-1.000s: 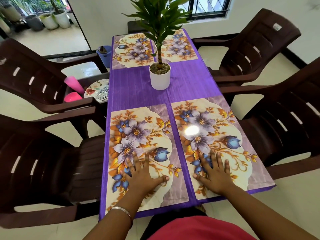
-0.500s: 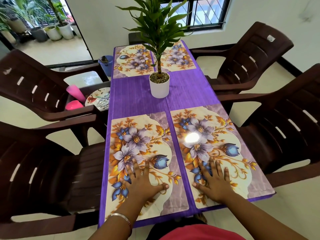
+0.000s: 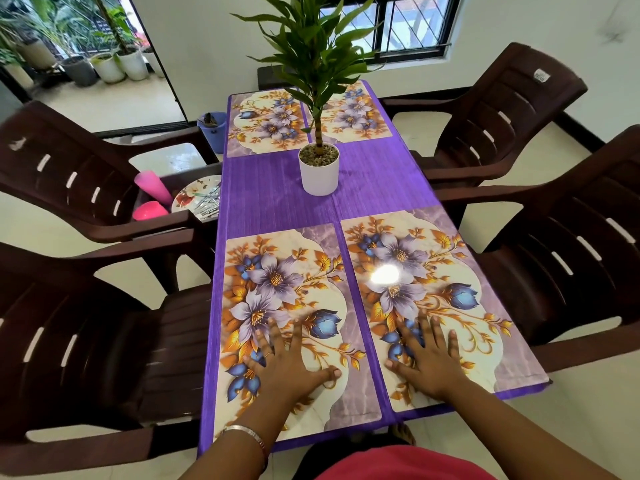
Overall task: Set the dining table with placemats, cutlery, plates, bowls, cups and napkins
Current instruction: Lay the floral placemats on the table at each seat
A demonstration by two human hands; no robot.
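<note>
1. Near left mat (image 3: 277, 306) lies flat on the table (image 3: 273, 192), at the near end, left half; the left hand (image 3: 287, 362) rests on it palm down, fingers straight and spread.
2. Near right mat (image 3: 433, 292) lies just beside it, a strip of purple cloth between them; the right hand (image 3: 426, 358) presses flat on it, fingers straight and apart. A bright glare spot sits on this mat.
3. Far left mat (image 3: 263, 126) and far right mat (image 3: 356, 112) lie side by side at the far end of the table.
4. A white pot (image 3: 318, 174) with a green plant (image 3: 311, 46) stands upright mid-table, between the two pairs of mats.
5. On the seat of the far left chair (image 3: 69, 174): a plate (image 3: 188, 199) carrying cutlery (image 3: 207, 206), with a pink cup (image 3: 152, 185) lying tilted and a pink bowl (image 3: 150, 211) beside it.
6. A blue bucket (image 3: 213, 128) stands on the floor by the table's far left corner.
7. Three more brown chairs flank the table.
</note>
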